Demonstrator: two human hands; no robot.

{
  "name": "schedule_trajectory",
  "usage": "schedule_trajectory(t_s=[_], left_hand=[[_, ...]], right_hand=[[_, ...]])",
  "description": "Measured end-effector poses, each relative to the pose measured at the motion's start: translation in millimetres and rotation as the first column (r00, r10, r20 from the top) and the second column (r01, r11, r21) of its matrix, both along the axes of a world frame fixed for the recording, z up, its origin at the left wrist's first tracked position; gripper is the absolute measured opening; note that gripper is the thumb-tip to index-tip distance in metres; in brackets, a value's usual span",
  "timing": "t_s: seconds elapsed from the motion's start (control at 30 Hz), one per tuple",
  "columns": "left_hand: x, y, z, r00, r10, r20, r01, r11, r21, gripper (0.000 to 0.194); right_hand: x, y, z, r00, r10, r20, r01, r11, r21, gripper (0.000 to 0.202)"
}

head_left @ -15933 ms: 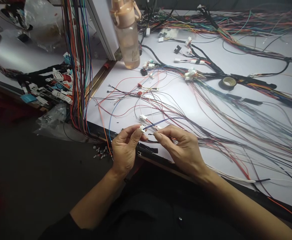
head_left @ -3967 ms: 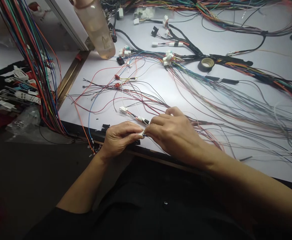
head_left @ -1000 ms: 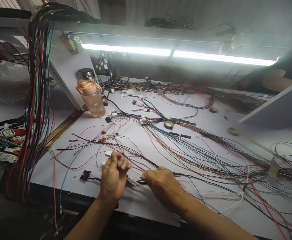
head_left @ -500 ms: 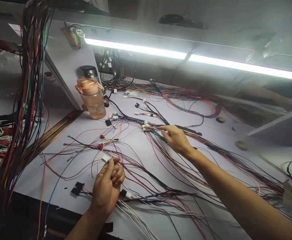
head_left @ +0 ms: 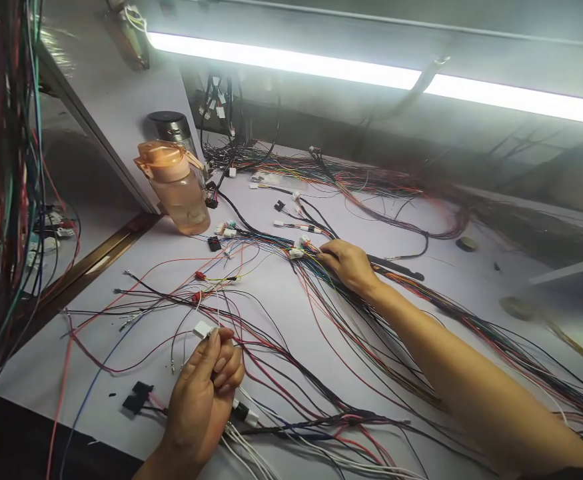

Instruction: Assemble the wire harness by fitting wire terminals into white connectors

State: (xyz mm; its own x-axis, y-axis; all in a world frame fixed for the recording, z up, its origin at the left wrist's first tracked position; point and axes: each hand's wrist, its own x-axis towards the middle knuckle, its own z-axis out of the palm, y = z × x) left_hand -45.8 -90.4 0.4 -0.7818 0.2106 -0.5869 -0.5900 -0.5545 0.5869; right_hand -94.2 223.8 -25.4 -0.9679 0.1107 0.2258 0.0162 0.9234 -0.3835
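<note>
My left hand (head_left: 205, 390) is closed near the front of the table, thumb and forefinger pinched at a white connector (head_left: 202, 329) with thin white wires rising from it. Farther back, my right hand (head_left: 347, 265) is closed around part of a wire bundle (head_left: 321, 268), just right of several white connectors (head_left: 298, 252). Its fingertips are partly hidden among the wires. Red connectors (head_left: 198, 297) lie beyond my left hand, and a black connector (head_left: 138, 399) lies to its left.
A bottle with an orange lid (head_left: 178, 193) stands at the back left, before a dark-lidded one (head_left: 168, 125). Hanging wires (head_left: 8, 153) fill the left edge. A lit tube (head_left: 286, 60) spans the back. Tape rolls (head_left: 466, 244) lie at right.
The view has shifted and come nearer the table. My right hand has lowered onto the bundle and its fingers have closed there. My left hand keeps its pinch at the white connector.
</note>
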Motion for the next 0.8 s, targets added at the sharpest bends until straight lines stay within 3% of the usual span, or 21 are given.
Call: schedule_trajectory(t_s=[0.2,0.37,0.47,0.57,0.8], left_hand=[[-2.0,1.0,-1.5,1.000,0.014,0.024,-0.013,1.000,-0.015,0.035],[-3.0,-0.1,-4.4,0.999,0.006,0.042,-0.006,1.000,0.007,0.035],[-2.6,-0.6,-4.9,0.999,0.001,0.053,-0.001,1.000,0.010,0.036],[-2.3,0.0,-3.8,0.999,0.006,0.050,-0.006,1.000,0.008,0.038],[-4.9,3.9,-0.9,0.997,0.028,0.071,-0.027,1.000,-0.011,0.045]], right_hand=[[0.8,-5.3,-0.8,0.999,-0.043,0.008,0.042,0.998,0.040,0.020],[1.0,6.4,13.2,0.991,0.123,0.058,-0.117,0.989,-0.086,0.031],[-8.1,17.2,22.3,0.999,-0.019,0.035,0.024,0.987,-0.158,0.034],[-24.9,24.0,23.2,0.980,-0.186,0.069,0.190,0.980,-0.059,0.033],[-56.0,22.1,12.5,0.937,-0.300,0.178,0.282,0.952,0.119,0.023]])
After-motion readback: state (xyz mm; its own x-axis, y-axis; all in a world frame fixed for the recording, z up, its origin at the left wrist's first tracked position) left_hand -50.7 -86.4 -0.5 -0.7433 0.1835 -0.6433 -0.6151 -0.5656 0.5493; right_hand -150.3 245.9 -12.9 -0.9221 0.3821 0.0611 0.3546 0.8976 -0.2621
